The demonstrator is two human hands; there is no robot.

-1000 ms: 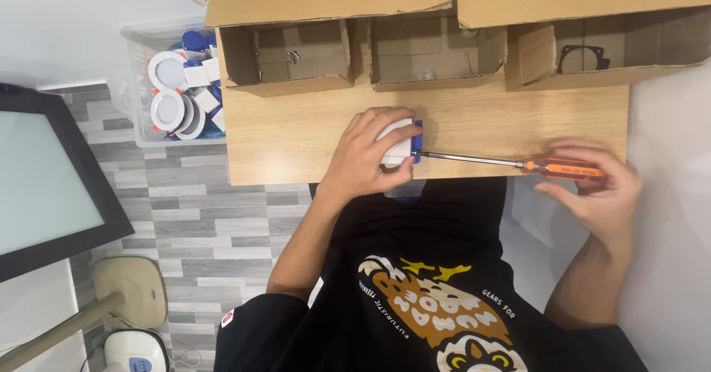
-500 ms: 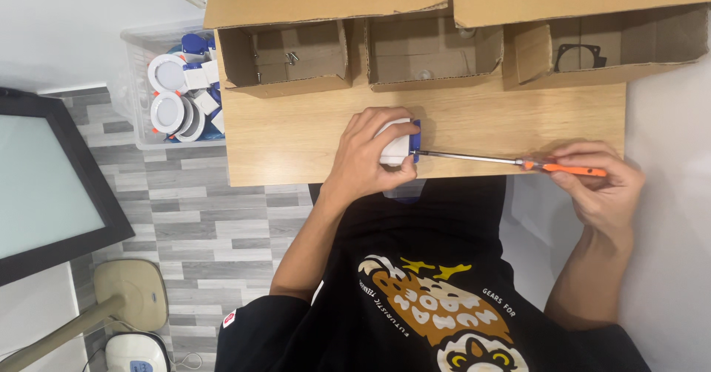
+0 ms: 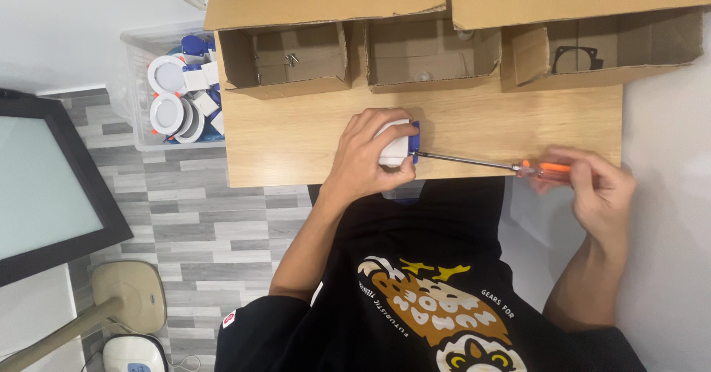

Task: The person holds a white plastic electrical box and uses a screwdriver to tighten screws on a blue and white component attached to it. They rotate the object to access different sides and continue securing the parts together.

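The small white and blue part sits on the wooden desk, close to the near edge and right in front of me. My left hand is on top of it, and my fingers curl around it and press it down. Its blue end faces my right side.

The screwdriver pokes into that blue end. Its thin metal rod lies long and flat, running from the part out to my right, almost along the desk edge. My right hand is off past the corner of the desk, and its fingers pinch the orange handle. So the left hand is right on the part, and the right hand is well apart from it, at the far end of the tool.

Behind the part there is bare wood, then three open cardboard boxes in a row. A clear bin of round white lights stands off the left edge of the desk.
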